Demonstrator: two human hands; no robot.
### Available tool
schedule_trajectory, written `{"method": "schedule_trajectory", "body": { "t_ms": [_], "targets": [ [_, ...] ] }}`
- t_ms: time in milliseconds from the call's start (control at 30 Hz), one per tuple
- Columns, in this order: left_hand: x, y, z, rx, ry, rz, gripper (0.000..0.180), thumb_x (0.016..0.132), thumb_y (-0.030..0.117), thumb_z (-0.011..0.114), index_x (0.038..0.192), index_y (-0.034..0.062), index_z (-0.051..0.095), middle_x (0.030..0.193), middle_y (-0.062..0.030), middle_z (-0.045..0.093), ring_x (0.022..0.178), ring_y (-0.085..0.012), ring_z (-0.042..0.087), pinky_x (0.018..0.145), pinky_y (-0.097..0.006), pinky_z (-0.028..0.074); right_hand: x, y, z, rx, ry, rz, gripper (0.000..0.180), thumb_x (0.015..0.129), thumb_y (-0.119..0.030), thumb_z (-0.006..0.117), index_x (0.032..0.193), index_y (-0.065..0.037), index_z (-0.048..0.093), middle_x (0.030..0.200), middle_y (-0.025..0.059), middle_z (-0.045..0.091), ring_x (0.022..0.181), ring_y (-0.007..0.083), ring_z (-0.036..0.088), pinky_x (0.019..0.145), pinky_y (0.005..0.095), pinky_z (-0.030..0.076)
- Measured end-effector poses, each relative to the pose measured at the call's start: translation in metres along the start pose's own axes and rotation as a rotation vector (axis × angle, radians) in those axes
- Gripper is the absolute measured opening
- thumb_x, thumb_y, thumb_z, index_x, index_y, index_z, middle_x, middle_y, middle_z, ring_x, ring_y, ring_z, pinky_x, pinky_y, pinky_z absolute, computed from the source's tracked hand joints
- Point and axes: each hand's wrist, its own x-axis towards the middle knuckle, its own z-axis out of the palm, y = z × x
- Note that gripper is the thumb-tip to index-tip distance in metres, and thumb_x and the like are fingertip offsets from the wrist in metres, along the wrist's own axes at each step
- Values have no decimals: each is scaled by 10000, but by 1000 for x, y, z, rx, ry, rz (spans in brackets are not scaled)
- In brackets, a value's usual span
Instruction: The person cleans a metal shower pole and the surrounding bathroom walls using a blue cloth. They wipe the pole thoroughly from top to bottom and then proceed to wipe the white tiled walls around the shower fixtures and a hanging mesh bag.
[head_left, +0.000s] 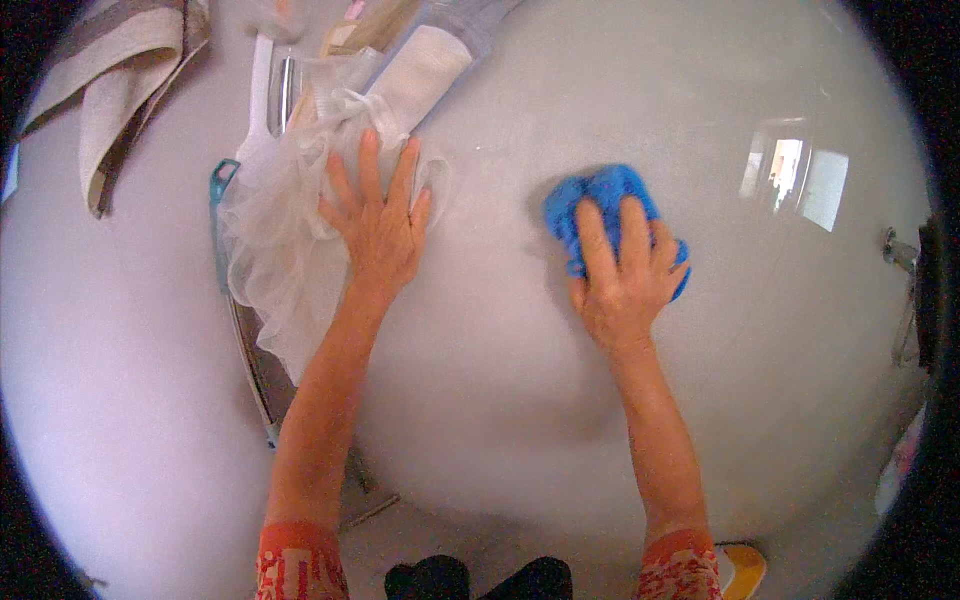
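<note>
My right hand [622, 280] presses a bunched blue cloth [600, 190] against a glossy pale wall [490, 330]. Its fingers curl over the cloth, and the thumb is mostly out of sight. To the left, my left hand [378, 230] lies with its fingers spread over a white mesh bath puff [275, 235] that hangs on the wall. The palm side is hidden, but nothing shows gripped in it. Just above its fingertips hangs a long scrubber with a cream pad and grey-blue edges [428, 75].
A white handle [260, 90] and a teal-ended tool [222, 190] hang beside the puff. A beige and brown towel [125, 85] drapes at the upper left. At the right edge is a metal fitting [900, 250]. Dark shoe tips [430, 578] and a yellow-orange item [742, 570] show below.
</note>
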Motion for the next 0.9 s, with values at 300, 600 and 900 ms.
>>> {"method": "schedule_trajectory", "body": {
  "t_ms": [300, 600, 900],
  "targets": [
    [1, -5, 18, -6, 55, -48, 598, 809, 316, 560, 1369, 300, 351, 1489, -78, 134, 1326, -448, 73, 940, -715, 79, -57, -29, -4, 218, -329, -476, 389, 757, -278, 531, 1145, -261, 557, 1192, 34, 507, 951, 229, 483, 686, 495, 370],
    [-3, -16, 16, -61, 85, -35, 627, 777, 283, 582, 1362, 310, 360, 1479, -75, 171, 1321, -435, 105, 953, -707, 68, 48, -11, 16, -7, 62, -104, 414, 696, -191, 612, 1091, -312, 586, 1130, 49, 530, 955, 263, 499, 686, 482, 378],
    [-4, 7, 28, -74, 92, -68, 586, 794, 274, 543, 1355, 315, 374, 1477, -45, 177, 1316, -423, 127, 963, -695, 81, 64, -50, 59, 56, 170, -108, 322, 727, -222, 565, 1043, -255, 616, 1090, 14, 535, 927, 245, 487, 664, 467, 360]
  ]
}}
